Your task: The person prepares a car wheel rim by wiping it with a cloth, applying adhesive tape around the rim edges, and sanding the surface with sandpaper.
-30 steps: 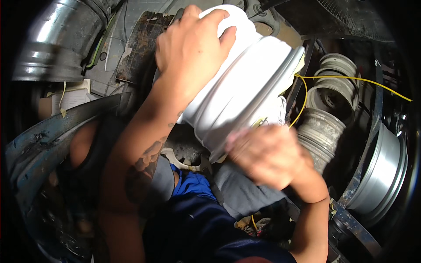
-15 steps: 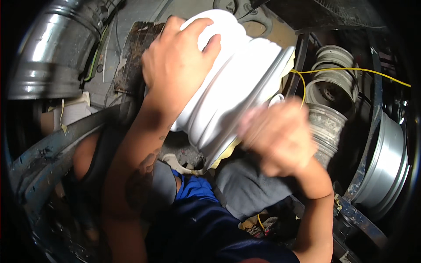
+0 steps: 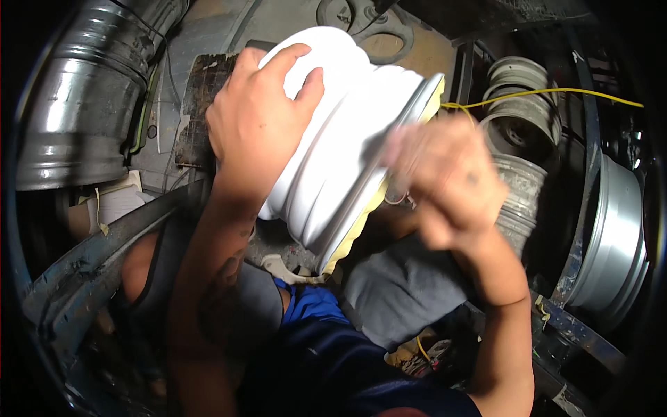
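Note:
A white-painted wheel rim (image 3: 347,132) stands tilted in front of my body. Its barrel faces up and left, and ragged yellow masking material (image 3: 358,226) runs along its right edge. Draped over the left end of the barrel, with fingers and thumb bent around it, my left hand (image 3: 260,125) steadies the rim. My right hand (image 3: 455,181) is closed beside the taped edge and smeared by motion. Whatever it holds is hidden or too blurred to name.
Shiny metal wheels (image 3: 76,104) are stacked at the left. Dull, worn rims (image 3: 517,187) and a silver rim (image 3: 608,236) lie at the right by a metal frame. A yellow hose (image 3: 549,92) crosses the upper right. Grey cloth (image 3: 403,292) covers my leg.
My right hand has moved up slightly along the rim's taped edge. The rim and left hand appear a little further left as the view shifts; the left hand keeps its hold.

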{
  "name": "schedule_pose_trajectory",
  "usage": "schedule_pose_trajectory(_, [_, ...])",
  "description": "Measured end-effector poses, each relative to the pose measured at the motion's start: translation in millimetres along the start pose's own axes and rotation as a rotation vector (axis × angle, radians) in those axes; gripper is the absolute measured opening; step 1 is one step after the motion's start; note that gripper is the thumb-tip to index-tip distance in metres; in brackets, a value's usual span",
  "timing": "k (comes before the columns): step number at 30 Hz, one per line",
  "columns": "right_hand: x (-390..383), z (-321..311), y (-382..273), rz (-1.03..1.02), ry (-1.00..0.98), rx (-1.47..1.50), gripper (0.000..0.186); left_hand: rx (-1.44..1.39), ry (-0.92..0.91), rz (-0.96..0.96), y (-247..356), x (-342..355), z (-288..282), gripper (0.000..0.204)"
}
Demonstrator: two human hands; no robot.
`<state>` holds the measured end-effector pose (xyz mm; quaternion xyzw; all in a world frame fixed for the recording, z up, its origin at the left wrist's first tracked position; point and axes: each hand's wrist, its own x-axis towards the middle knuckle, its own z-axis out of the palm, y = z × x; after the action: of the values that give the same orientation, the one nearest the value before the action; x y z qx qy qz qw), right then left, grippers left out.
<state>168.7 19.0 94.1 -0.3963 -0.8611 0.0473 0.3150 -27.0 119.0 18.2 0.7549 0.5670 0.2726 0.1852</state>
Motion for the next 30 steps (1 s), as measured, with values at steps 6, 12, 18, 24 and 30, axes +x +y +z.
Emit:
schedule_pose_trajectory(6, [1,-3,5,0.071,0.048,-0.102,0.028,-0.023,0.037,0.02,-4,-1,4,0.033])
schedule_pose_trajectory(12, [-4,17,-30,-0.017,0.034,-0.007,0.019,-0.018,0.046,0.042,-9,-1,5,0.034])
schedule_pose_trajectory(18, [-8,17,-29,0.03,0.045,0.079,0.021,-0.044,0.028,0.025,-3,-1,2,0.032])
schedule_pose_trajectory(24, [-1,5,5,0.05,0.102,-0.125,0.021,-0.009,0.023,0.04,-1,-4,1,0.031])
schedule_pose_trajectory(30, [0,-3,-19,0.105,0.025,-0.082,0.023,-0.052,0.039,0.05,-5,-4,2,0.032])
